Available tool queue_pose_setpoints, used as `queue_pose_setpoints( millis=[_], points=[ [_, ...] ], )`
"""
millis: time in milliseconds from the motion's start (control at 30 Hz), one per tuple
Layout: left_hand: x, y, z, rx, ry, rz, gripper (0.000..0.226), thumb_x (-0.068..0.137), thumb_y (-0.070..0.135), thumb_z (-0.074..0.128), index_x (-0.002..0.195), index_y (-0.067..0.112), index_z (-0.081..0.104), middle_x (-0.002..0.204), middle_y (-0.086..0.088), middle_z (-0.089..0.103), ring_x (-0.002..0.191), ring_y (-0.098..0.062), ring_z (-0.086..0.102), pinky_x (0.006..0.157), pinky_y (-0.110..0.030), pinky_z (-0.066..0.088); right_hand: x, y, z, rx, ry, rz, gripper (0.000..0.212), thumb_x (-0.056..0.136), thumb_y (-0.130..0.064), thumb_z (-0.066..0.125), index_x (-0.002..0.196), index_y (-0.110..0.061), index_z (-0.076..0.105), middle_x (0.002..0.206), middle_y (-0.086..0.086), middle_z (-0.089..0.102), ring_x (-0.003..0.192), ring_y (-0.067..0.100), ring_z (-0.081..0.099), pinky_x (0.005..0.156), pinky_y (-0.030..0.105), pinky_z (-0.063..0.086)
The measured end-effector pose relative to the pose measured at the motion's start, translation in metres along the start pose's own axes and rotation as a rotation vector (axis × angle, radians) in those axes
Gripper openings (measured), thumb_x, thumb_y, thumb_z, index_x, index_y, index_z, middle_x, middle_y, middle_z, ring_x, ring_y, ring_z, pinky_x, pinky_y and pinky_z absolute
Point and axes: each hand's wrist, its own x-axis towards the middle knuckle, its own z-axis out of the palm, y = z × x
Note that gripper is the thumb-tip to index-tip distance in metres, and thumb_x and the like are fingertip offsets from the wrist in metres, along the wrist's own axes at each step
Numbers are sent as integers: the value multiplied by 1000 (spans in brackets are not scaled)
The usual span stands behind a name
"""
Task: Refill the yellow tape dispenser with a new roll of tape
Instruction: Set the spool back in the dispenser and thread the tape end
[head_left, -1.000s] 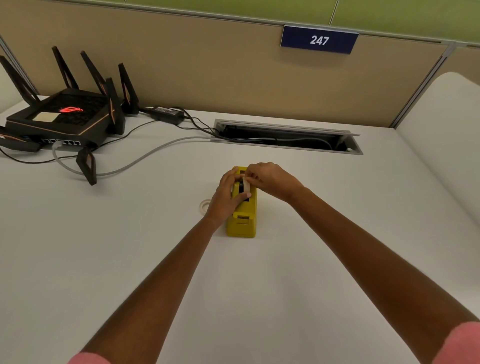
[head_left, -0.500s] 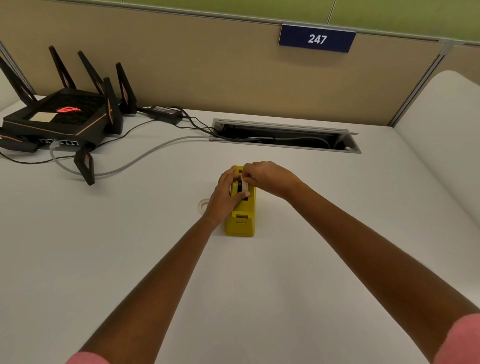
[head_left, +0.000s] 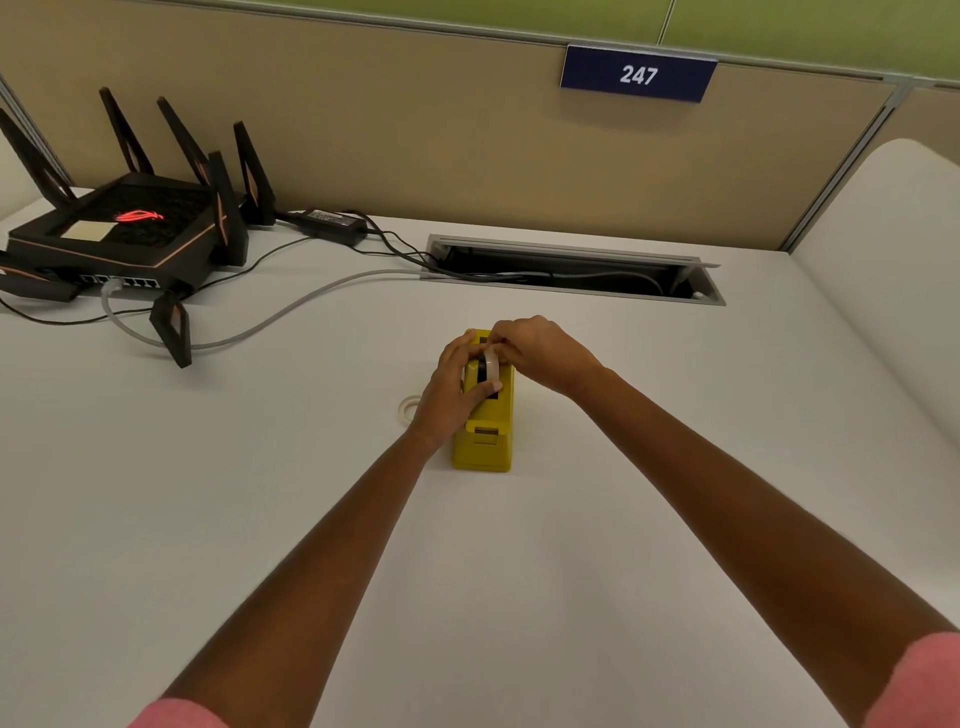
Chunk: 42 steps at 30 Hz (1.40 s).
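Both hands' fingers pinch the tape roll (head_left: 491, 364) atop the yellow dispenser (head_left: 483, 431)

Layout taken from the yellow plastic tape dispenser (head_left: 484, 436), which stands on the white desk top (head_left: 519, 597). Left hand (head_left: 451, 391) against its left side, right hand (head_left: 540, 349) over its far end, both at the whitish tape roll (head_left: 491, 368) seated in its top. Clear empty tape ring (head_left: 409, 406) just left, behind the left hand. Black antennaed router (head_left: 124, 236) far left behind; metal-framed cable slot (head_left: 571, 270) directly behind; blue number plate "247" (head_left: 638, 74) above that, on the partition.
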Motion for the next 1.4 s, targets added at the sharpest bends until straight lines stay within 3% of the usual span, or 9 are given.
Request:
queue_pose_setpoints(
  millis=[300,533,833,1000,1167,1400],
  points=[
    [0,0,0,-3,-10,-4,66,84,17,60,139,10,23,149,-12,25,134,-28,32,105,-38,35,-2,4,1,138,45,14,24,89,-17,56,105,-1,63,109,19,68,99,30,62,86,34,48],
    [0,-1,0,0,-5,-9,66,84,17,59,138,11,24,149,-11,26,133,-27,33,105,-39,36,-3,3,15,35,220,-15,19,91,-16,50,101,-4,60,110,17,57,92,30,57,70,30,44],
    [0,0,0,3,-4,-6,66,83,17,60,138,10,25,150,-11,25,133,-28,33,106,-40,35,7,2,32,-44,216,65,24,93,-19,47,110,-3,51,114,17,57,103,27,53,81,34,48],
    [0,-1,0,-11,-1,9,63,83,16,61,137,10,28,149,-11,26,133,-27,33,103,-36,35,16,2,23,248,184,217,23,94,-15,45,105,1,57,108,21,63,97,31,58,80,32,47],
    [0,-2,0,-24,-2,17,63,83,16,60,137,9,27,149,-10,26,133,-26,32,103,-34,35,8,8,16,406,156,194,24,93,-15,49,104,2,62,108,22,65,99,31,59,77,25,39],
    [0,-2,0,-16,-7,15,61,83,16,60,136,8,29,149,-10,25,134,-26,31,106,-39,34,3,10,9,574,146,225,41,99,-25,34,100,2,65,107,21,67,90,23,59,84,31,44]
  ],
)
